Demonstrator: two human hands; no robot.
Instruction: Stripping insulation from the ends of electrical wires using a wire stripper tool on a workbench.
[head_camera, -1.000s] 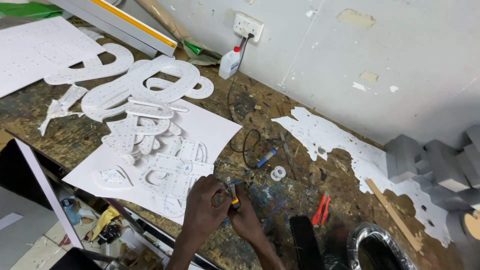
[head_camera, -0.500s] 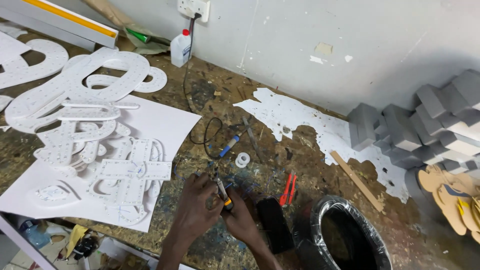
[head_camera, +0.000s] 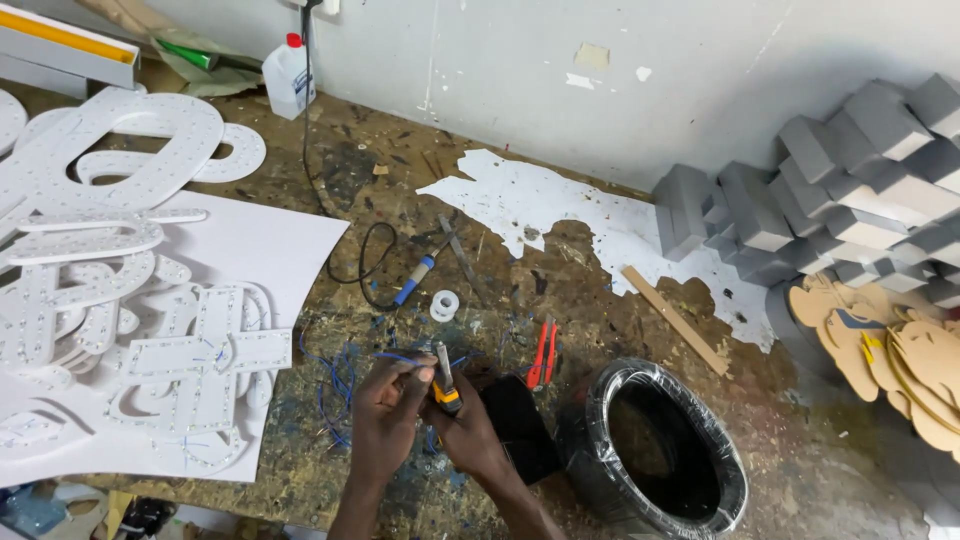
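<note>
- The worktop (head_camera: 600, 330) is rough, paint-spattered board, crowded on every side; there is little free room around the hands, so a slipped elbow could, I judge, knock something off the near edge.
- A heap of white cut-out letters (head_camera: 110, 250) studded with small lights lies on a white sheet at the left. Loose blue wire ends trail from it toward the hands, and a tug on the wrong strand could drag a letter.
- A coil of black cable (head_camera: 660, 450) wrapped in clear film sits just right of the hands, near enough for a wrist to bump.
- Grey foam blocks (head_camera: 830, 180) are stacked against the wall at the far right, well apart from the work.
- The left hand (head_camera: 385, 410) pinches a thin blue wire (head_camera: 400, 357) between fingertips, its grip narrow and closed on the strand.
- The right hand (head_camera: 470, 430) is wrapped around a small yellow-and-black hand tool (head_camera: 444, 385), whose tip meets the wire above the worktop's near edge. The fingers sit very close to that tip, so a slip could nick skin or cut the strand through.
- A soldering iron with a blue handle (head_camera: 415, 280) lies beyond the hands, its black cord looping; whether it is hot I cannot tell.
- Red-handled cutters (head_camera: 542, 352) and a small white tape roll (head_camera: 445, 304) lie near.
</note>
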